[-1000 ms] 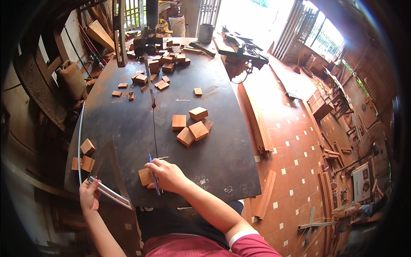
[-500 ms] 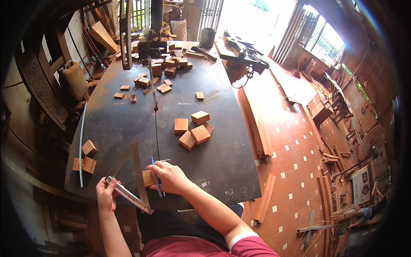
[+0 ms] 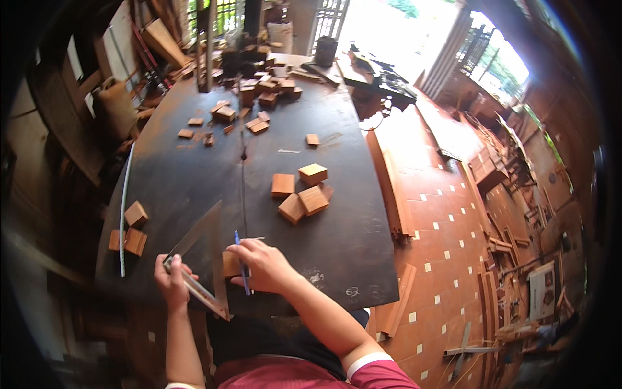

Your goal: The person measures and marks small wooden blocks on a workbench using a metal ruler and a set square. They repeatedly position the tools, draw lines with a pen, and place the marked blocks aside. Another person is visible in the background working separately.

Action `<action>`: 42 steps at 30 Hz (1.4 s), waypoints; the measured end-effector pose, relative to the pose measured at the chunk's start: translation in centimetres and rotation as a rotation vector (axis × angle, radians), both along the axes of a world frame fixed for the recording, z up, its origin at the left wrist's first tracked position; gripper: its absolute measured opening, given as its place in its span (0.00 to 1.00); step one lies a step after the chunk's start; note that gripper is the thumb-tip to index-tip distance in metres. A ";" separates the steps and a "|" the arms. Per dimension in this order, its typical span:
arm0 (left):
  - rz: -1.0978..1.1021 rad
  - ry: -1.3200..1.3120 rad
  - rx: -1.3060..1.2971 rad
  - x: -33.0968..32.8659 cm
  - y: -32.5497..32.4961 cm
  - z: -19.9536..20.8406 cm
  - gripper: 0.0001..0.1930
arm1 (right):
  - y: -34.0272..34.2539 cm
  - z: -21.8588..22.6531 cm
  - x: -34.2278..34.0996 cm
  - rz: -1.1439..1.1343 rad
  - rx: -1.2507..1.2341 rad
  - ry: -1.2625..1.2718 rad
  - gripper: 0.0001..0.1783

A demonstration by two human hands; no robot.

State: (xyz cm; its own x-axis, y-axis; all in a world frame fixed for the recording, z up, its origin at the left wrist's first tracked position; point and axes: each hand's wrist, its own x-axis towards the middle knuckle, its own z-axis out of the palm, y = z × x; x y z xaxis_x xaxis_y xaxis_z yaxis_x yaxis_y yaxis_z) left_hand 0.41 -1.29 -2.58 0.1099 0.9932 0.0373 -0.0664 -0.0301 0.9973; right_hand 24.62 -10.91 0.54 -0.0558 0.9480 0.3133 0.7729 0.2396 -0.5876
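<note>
My left hand (image 3: 172, 280) is closed on the thick-edged base of a triangular set square (image 3: 206, 295), which lies at the near edge of the dark table. Beside the square's upright edge sits a small wooden block (image 3: 229, 264), partly hidden by my fingers. My right hand (image 3: 265, 267) grips a blue pen (image 3: 245, 282) and rests at that block's right side. Several cut wooden blocks (image 3: 313, 201) lie grouped beyond my right hand. A smaller group of blocks (image 3: 135, 242) is at the table's left edge.
The dark table (image 3: 350, 246) has a slot running away from me to a tall bandsaw blade (image 3: 242, 104). Many offcuts (image 3: 267, 99) pile up around it. A pale measuring strip (image 3: 123, 240) runs along the left edge. Long timbers (image 3: 392, 194) lie on the tiled floor at right.
The view has shifted slightly, so the table and blocks sit a little to the right. Both hands keep their holds on the set square and the pen, beside the same block.
</note>
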 end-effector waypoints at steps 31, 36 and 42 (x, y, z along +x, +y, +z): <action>-0.027 0.018 0.062 0.4 0.2 -0.3 0.14 | 1.2 -1.7 -0.9 -0.152 -0.176 1.046 0.04; -0.039 0.041 -0.017 0.5 0.4 0.3 0.14 | 1.7 -3.1 -1.4 -0.201 -0.127 0.886 0.03; -0.058 0.051 -0.078 0.4 0.7 0.4 0.14 | 1.9 -3.0 -1.6 -0.185 -0.134 0.806 0.02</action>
